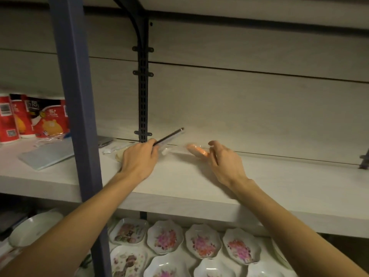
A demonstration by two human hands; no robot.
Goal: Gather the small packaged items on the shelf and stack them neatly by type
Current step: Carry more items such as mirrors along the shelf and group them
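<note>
The person reaches both bare arms onto a pale wooden shelf (179,182). The left hand (137,156) has its fingers curled round a long, thin dark item in a clear wrapper (169,135), which sticks up and to the right from the hand, toward the shelf's back edge. The right hand (225,158) pinches an orange item in a clear packet (196,150), blurred, held just above the shelf near the back edge; what the item is cannot be told. Between the two hands a bit of clear wrapping (166,150) lies on the shelf. Just left of the left hand, more small clear-wrapped packets (117,148) lie near the back edge, beside a black slotted upright (143,100) fixed to the back panel. A blue-grey post (79,108) stands at the shelf's front edge. Beyond it, toward the left end, a flat pale blue pack (47,156) lies on the shelf, with red and white printed packages (34,118) standing behind it. On the shelf below sit flower-patterned dishes (203,240) in rows.
</note>
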